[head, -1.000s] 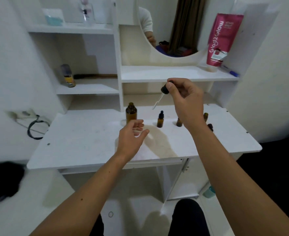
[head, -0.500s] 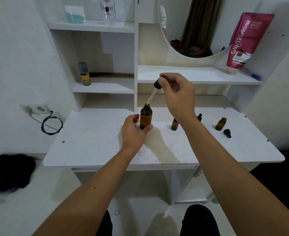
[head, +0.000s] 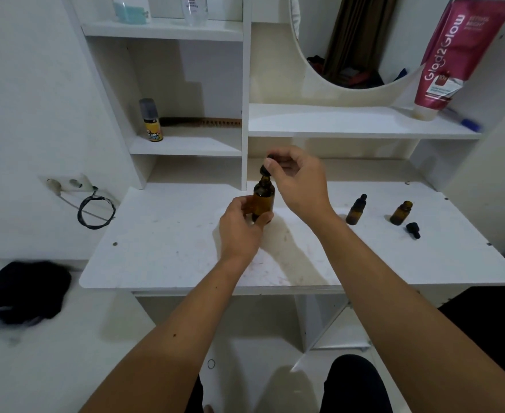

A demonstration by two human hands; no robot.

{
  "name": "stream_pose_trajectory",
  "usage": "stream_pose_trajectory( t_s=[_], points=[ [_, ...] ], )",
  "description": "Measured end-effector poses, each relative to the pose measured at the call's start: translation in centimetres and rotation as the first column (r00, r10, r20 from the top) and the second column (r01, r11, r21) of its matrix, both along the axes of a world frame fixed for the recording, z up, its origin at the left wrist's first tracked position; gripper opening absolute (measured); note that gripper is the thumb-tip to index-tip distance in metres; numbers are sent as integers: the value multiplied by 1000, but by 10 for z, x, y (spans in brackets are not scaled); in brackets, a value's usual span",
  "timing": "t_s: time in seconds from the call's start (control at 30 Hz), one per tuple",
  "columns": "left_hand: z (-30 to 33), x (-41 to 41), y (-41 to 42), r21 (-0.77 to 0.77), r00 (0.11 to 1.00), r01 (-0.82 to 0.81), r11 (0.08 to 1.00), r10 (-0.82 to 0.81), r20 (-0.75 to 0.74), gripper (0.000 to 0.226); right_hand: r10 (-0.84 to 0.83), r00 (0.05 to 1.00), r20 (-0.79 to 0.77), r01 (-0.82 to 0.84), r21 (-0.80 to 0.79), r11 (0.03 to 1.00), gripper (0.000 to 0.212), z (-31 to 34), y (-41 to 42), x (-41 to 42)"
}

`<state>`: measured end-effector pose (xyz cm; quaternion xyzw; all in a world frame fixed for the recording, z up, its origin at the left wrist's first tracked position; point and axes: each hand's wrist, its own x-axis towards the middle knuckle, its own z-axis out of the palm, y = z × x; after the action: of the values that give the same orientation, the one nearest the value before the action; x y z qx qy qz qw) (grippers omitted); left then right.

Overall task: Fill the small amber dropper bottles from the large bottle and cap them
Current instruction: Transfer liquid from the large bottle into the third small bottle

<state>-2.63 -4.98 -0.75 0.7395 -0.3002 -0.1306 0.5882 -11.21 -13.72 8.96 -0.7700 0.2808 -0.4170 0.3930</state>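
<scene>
**One head-worn view, angled forward and down**

The scene is seen from a single wide-angle camera worn on the head, aimed forward and down along both forearms. The left hand (head: 239, 228) and right hand (head: 298, 183) are framed near the centre, at arm's length. The white laminate tabletop (head: 161, 248) is spread beneath them, white shelves (head: 349, 123) beyond, floor nearest the camera.

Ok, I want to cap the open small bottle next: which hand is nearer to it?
Right. The right hand holds the dropper over the large bottle, closer to the uncapped small bottle; the left hand grips the large bottle, farther away.
</scene>
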Motion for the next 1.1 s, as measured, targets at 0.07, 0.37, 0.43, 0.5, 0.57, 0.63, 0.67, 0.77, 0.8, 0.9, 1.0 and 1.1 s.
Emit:
stream_pose_trajectory(
  t_s=[0.07,0.37,0.43,0.5,0.57,0.63,0.67,0.77,0.8,0.9,1.0,1.1],
  points=[
    [1,-1,0,-2,1000,-2,1000,2,-5,53,-2,1000,-7,2,-6,1000,21,-4,0,0],
    [1,-3,1,5,1000,-12,1000,12,-16,58,-21,1000,-2,21,-29,999,23,-11,0,-6],
    [1,-4,1,7,1000,-26,1000,26,-15,62,-26,1000,5,26,-39,999,23,-11,2,-10],
    [1,-6,3,4,999,-40,999,40,-10,63,-28,999,24,29,-38,999,22,-12,3,-17],
    [4,-10,7,3,998,-65,998,65,4,61,-36,999,32,37,-44,998,22,-14,4,-25],
    [5,-15,11,-12,996,-87,996,87,16,60,-54,998,28,56,-63,996,24,-16,5,-35],
    [6,-18,13,-21,996,-89,996,89,19,60,-65,997,31,67,-70,995,25,-17,5,-41],
    [7,-30,19,-41,997,-76,996,76,10,59,-97,994,39,99,-48,994,26,-20,7,-63],
    [7,-36,20,-52,998,-65,996,66,6,58,-108,993,44,109,-34,993,26,-21,7,-71],
    [5,-60,17,-76,1000,-19,997,20,2,55,-149,988,46,150,-22,988,25,-25,2,-102],
    [4,-87,3,-91,998,55,994,-58,-24,53,-213,976,40,213,-3,977,23,-32,-7,-138],
    [3,-112,-16,-103,988,150,983,-153,-19,52,-299,954,25,298,21,954,22,-42,-19,-176]
  ],
)
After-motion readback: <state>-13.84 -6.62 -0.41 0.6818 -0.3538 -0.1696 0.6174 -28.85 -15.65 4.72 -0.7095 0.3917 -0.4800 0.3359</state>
